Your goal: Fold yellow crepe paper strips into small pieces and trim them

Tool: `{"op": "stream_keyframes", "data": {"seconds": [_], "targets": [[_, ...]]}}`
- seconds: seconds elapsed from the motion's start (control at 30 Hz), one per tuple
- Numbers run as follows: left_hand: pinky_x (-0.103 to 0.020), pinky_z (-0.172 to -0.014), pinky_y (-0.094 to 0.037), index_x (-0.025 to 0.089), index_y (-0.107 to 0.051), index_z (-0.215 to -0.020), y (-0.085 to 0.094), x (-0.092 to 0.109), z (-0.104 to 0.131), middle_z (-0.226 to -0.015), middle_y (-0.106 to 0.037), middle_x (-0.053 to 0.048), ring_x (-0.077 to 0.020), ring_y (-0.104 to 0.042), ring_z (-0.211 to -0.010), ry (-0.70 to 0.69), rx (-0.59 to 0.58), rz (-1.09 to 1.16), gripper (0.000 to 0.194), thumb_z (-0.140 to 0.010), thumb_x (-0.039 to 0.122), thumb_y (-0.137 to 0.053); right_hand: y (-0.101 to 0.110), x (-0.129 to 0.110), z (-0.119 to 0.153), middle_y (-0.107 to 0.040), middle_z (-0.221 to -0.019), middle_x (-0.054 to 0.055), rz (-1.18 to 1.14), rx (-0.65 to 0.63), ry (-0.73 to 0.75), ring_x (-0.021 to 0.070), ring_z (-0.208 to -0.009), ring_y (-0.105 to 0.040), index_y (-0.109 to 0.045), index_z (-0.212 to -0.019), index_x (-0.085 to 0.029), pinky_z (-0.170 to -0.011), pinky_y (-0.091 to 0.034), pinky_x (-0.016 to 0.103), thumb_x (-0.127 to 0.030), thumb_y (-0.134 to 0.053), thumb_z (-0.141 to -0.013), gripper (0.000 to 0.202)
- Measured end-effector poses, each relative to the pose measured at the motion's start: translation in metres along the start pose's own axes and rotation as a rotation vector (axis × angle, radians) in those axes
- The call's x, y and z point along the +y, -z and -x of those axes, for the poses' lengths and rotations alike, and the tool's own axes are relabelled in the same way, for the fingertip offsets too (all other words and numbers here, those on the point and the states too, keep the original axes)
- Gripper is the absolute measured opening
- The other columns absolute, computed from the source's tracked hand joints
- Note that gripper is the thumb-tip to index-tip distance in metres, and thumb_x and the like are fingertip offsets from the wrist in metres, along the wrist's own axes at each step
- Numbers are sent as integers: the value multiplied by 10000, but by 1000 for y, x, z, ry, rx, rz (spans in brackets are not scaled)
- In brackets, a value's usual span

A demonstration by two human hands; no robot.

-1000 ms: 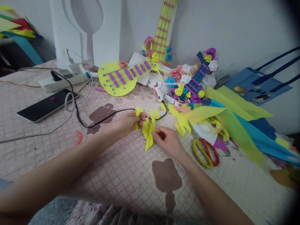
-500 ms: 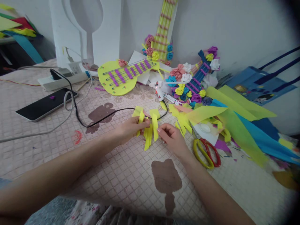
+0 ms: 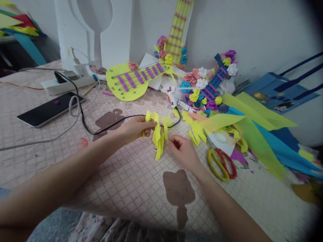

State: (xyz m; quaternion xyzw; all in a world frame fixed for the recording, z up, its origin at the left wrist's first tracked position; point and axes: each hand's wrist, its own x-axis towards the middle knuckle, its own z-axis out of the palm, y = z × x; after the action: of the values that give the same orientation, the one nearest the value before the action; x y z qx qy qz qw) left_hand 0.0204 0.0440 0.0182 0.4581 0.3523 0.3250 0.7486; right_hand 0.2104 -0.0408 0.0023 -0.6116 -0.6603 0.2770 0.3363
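My left hand (image 3: 135, 129) pinches a yellow paper strip (image 3: 156, 129) between thumb and fingers, with another bit of yellow showing behind them. Below it, several loose yellow strips (image 3: 159, 151) lie in a small heap on the patterned tablecloth (image 3: 126, 188). My right hand (image 3: 183, 149) rests just right of the heap, its fingers curled together; whatever is in them, if anything, is hidden. Close behind the strips runs a black cord (image 3: 118, 121) to a white glue gun (image 3: 171, 97). Scissors (image 3: 222, 164) with yellow and red handles lie right of my right hand.
A yellow paper guitar (image 3: 128, 82) and a blue one (image 3: 214, 80) with paper flowers stand at the back. Crepe paper sheets (image 3: 267, 144) spread over the right side. On the left are a tablet-like dark device (image 3: 50, 109) and a power strip (image 3: 68, 84).
My left hand has moved slightly left and up, lifting a yellow strip off the heap. My right hand has shifted a little left and down, its fingers still curled.
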Motion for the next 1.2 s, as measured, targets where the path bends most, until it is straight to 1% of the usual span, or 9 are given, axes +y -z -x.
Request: {"op": "stream_keyframes", "data": {"seconds": [0.13, 0.23, 0.33, 0.47, 0.6, 0.67, 0.87, 1.0, 1.2], "targets": [[-204, -488, -331, 107, -605, -714, 2, -2, 0, -699, -577, -23, -31, -388, -479, 22, -56, -21, 104, -766, 167, -673, -11, -8, 4, -578, -587, -18, 62, -34, 24, 116, -520, -496, -559, -667, -198, -517, -351, 245, -293, -570, -799, 163], [-204, -483, -328, 105, -615, -739, 3, -2, 0, -702, -578, -19, -31, -389, -478, 24, -39, -42, 85, -762, 165, -671, -19, -11, 4, -585, -578, -18, 158, -38, -2, 120, -512, -493, -555, -654, -203, -519, -340, 252, -301, -610, -766, 159], [-205, -474, -316, 101, -620, -742, 4, 0, -1, -723, -585, -30, -34, -394, -480, 24, -33, -82, 99, -766, 183, -668, -22, -11, 3, -581, -580, -17, 243, -53, -37, 130, -534, -503, -547, -642, -201, -539, -336, 262, -244, -603, -746, 125], [-199, -465, -311, 111, -606, -734, 7, -1, -3, -708, -582, -24, -30, -383, -460, 37, -60, -117, 94, -771, 184, -654, -18, -7, 1, -576, -585, -18, 149, -56, -68, 132, -548, -519, -553, -658, -198, -544, -355, 256, -207, -570, -731, 76], [-201, -449, -291, 133, -585, -682, 8, -4, -2, -539, -485, 22, -56, -402, -445, 83, -145, -183, 135, -767, 211, -655, -11, -2, -1, -570, -587, -21, -15, -60, -73, 127, -540, -518, -544, -670, -198, -526, -375, 247, -244, -554, -747, 90], [-203, -453, -297, 136, -584, -668, 9, -5, -2, -528, -466, 26, -62, -408, -451, 96, -182, -203, 153, -757, 228, -668, -10, -1, -1, -584, -601, -14, -45, -49, -75, 129, -549, -532, -553, -685, -196, -533, -389, 249, -265, -549, -763, 105], [-206, -445, -293, 133, -620, -725, 14, -4, -5, -587, -517, 5, -64, -415, -455, 101, -159, -238, 115, -745, 229, -680, -17, -4, -3, -612, -614, -6, 142, 33, -30, 135, -553, -533, -589, -703, -200, -547, -368, 262, -265, -552, -788, 113], [-211, -448, -309, 139, -589, -640, 15, -6, -7, -521, -493, 8, -77, -427, -447, 95, -195, -258, 173, -760, 239, -664, -22, -4, -6, -630, -618, -1, 245, 32, -28, 136, -549, -541, -592, -691, -200, -557, -364, 267, -269, -554, -800, 135], [-225, -457, -313, 147, -582, -572, 15, -9, -7, -492, -480, 0, -92, -426, -443, 85, -226, -334, 238, -754, 274, -667, -25, -6, -11, -619, -609, -3, 179, 25, -84, 138, -553, -538, -589, -673, -195, -546, -357, 265, -225, -586, -745, 78]]}}
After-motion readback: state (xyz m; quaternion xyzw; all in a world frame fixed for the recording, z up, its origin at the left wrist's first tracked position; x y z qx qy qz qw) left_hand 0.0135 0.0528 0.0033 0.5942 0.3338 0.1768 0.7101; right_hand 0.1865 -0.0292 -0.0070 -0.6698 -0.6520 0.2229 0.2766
